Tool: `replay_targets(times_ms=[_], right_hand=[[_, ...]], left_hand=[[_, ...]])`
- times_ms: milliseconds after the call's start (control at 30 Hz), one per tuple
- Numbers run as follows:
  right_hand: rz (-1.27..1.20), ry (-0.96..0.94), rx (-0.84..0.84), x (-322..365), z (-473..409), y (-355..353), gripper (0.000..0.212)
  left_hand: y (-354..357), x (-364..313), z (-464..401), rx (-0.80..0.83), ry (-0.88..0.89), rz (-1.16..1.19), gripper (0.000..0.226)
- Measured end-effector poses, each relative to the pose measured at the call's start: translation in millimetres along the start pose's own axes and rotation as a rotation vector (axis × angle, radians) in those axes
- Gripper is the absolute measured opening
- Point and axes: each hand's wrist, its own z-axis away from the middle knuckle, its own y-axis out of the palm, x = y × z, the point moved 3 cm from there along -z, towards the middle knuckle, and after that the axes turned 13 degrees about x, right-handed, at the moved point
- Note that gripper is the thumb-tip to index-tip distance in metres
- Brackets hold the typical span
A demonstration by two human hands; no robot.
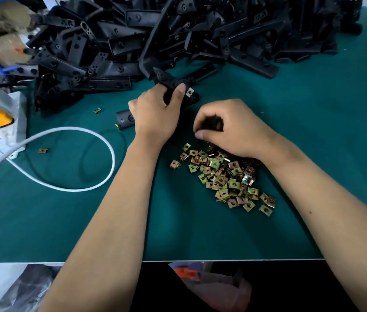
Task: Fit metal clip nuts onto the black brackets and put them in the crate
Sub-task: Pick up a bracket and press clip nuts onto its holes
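Far side blocked by heap of black brackets [178,34]. Open green mat [313,131] to right & near front edge. Clip nuts [225,176] strewn mid-mat. White cable [70,131] loops across left, power strip [5,122] beyond.

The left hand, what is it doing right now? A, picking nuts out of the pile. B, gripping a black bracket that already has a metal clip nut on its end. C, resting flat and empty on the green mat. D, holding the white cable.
B: the left hand grips a black bracket, its thumb beside a silvery clip nut fitted on the bracket's end, while the white cable lies untouched on the mat.
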Motion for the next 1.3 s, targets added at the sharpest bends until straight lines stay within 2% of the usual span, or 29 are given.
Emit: replay_targets(times_ms=[100,200,333,500,833,933,1167,1300], right_hand=[[-0.228,0.005,-0.204,-6.4,1.6,-8.3,0.007],[-0.429,0.009,-0.34,-13.9,2.8,-14.6,0.013],[-0.619,0.085,-0.468,-24.1,4.1,-19.8,0.01],[-0.81,0.199,-0.513,-33.8,5.2,-22.8,0.009],[-0.838,0.206,-0.604,-35.7,6.0,-23.3,0.005],[-0.824,0.19,-0.646,-34.9,7.0,-22.8,0.013],[-0.956,0.221,-0.711,-32.2,6.7,-21.1,0.006],[-0.946,0.248,-0.744,-28.1,5.3,-17.4,0.006]], left_hand=[[-2.3,-4.1,4.1,0.009,0.045,0.14,0.043],[-4.3,-7.3,8.0,0.041,0.059,0.227,0.041],[-3.4,-7.3,10.1,0.048,0.077,0.341,0.042],[2.7,-18.3,15.1,0.132,0.183,0.297,0.046],[17.3,-41.7,25.5,0.211,0.342,0.242,0.042],[19.1,-43.2,26.2,0.203,0.348,0.23,0.045],[18.9,-48.2,29.4,0.185,0.371,0.22,0.044],[20.5,-49.6,29.8,0.187,0.368,0.234,0.044]])
